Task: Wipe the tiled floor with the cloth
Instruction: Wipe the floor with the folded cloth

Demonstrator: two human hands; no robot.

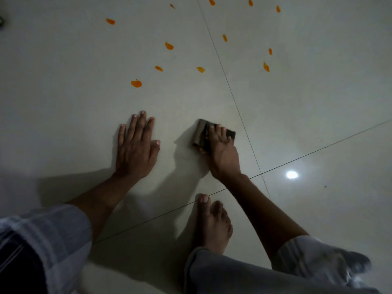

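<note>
From the head camera, looking down, the left hand (135, 147) lies flat on the pale tiled floor (318, 92), palm down, fingers straight and slightly spread, thumb out to the side; it holds nothing. Well to its right, the right hand (220, 153) presses a dark folded cloth (200, 134) against the floor. Its fingers lie over the top of the cloth and curl down at the far edge, so the cloth sits under the fingers and pokes out to the left and beyond the fingertips. Whether the thumb is tucked under the cloth cannot be told.

Just right of the right hand a thin grout line (233, 96) runs away from the person, and a second one crosses it just beyond the right wrist. Ahead of both hands, well apart from them, orange smears (136, 83) are scattered over the tiles; the nearest lies beyond the left hand's fingertips. A bare foot (213, 223) stands on the floor just behind the right hand, between the two forearms. A bright light reflection (292, 174) shines on the tile to the right of the right wrist. Pale striped sleeves (53, 230) cover both upper arms.
</note>
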